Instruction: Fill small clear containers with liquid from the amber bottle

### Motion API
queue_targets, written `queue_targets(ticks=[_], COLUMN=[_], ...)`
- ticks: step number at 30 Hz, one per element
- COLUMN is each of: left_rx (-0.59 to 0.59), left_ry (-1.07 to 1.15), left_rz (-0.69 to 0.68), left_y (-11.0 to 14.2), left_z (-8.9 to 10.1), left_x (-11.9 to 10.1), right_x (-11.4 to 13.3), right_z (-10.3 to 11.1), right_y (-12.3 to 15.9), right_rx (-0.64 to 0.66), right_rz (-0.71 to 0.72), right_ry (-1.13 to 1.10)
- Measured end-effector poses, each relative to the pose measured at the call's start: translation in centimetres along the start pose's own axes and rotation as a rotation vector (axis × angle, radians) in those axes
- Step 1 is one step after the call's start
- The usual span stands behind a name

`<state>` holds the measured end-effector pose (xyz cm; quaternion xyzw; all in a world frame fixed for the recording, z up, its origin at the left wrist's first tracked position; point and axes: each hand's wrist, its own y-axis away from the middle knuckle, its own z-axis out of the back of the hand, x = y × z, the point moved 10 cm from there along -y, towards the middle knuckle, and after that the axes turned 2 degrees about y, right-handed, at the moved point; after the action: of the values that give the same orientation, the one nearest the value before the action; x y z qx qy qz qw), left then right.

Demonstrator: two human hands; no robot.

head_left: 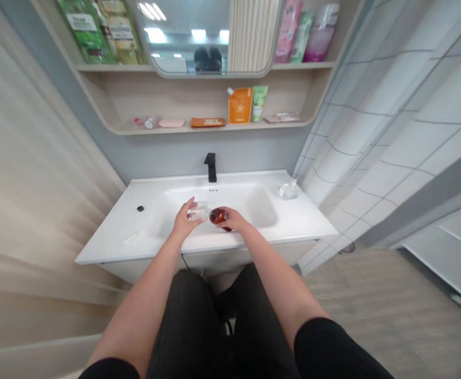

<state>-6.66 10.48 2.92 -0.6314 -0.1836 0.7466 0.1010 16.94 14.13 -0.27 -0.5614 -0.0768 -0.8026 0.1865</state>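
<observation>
Over the white sink basin (260,202), my left hand (184,220) is closed around a clear, see-through container (199,211), tilted on its side. My right hand (233,219) grips a reddish-brown bottle (218,215) with a dark end. The bottle's dark end points left and is close to the clear container's mouth; whether they touch I cannot tell. My right palm and fingers hide part of the bottle.
A black faucet (211,167) rises behind the basin. On the counter sit a clear pump bottle (289,189) at right and a small black stopper (140,208) at left. A shelf (167,97) above holds an orange pouch (240,105) and a green tube (259,102).
</observation>
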Motion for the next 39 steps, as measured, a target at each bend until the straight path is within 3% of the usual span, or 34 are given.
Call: queue_targets(ticks=[15,39], left_rx=[0.032,0.111], left_ry=[0.004,-0.034], left_rz=[0.02,0.007], left_y=[-0.3,-2.3], left_z=[-0.2,-0.7], left_x=[-0.4,-2.8], right_x=[0.8,2.0], right_z=[0.2,1.3], right_y=[0.5,1.1], right_rx=[-0.026,-0.116], right_rz=[-0.015,0.049], right_ry=[0.016,0.037])
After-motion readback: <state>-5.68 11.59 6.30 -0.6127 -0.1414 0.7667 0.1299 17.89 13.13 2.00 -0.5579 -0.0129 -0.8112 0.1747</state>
